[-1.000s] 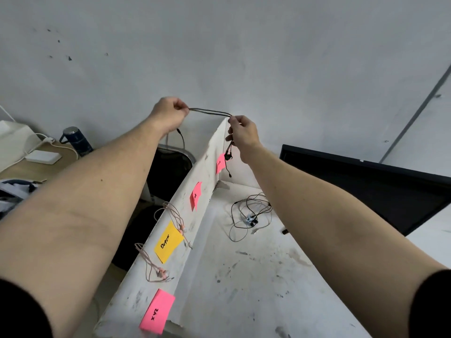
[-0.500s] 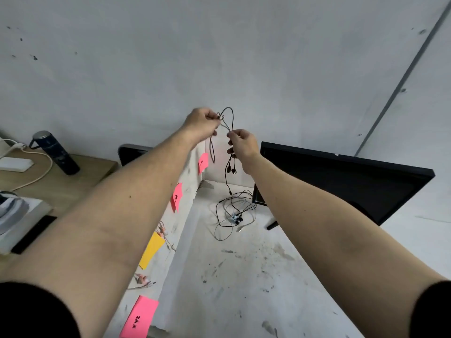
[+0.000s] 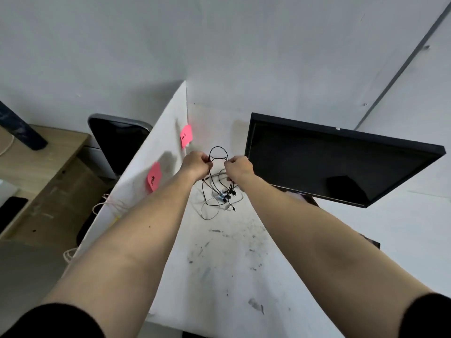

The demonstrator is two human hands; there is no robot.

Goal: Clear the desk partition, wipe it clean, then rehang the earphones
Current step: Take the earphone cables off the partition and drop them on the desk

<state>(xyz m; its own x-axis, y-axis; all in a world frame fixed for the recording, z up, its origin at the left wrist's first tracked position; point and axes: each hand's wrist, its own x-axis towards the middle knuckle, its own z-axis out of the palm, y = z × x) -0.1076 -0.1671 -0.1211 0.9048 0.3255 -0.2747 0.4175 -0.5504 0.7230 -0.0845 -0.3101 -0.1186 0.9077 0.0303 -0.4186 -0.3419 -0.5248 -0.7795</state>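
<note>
Both my hands hold a pair of black earphones [image 3: 219, 152] above the white desk. My left hand [image 3: 197, 165] grips one side of the cable and my right hand [image 3: 238, 167] grips the other, with a loop arching between them and the earbuds dangling below. Under my hands another tangle of black cable [image 3: 214, 201] lies on the desk. To the left stands the white desk partition [image 3: 146, 176], carrying two pink sticky notes [image 3: 186, 135] and pale pinkish earphones [image 3: 109, 203] draped over its top edge.
A black monitor [image 3: 336, 164] stands to the right of my hands. The white desk [image 3: 219, 264] is stained with dark marks. Beyond the partition are a black chair back [image 3: 117, 140], a wooden desk [image 3: 36, 167] and a dark bottle [image 3: 19, 130].
My hands lifted the black earphones off the partition's far top edge, came together, and lowered them over the desk above the tangle of cable. The view tilted down and right.
</note>
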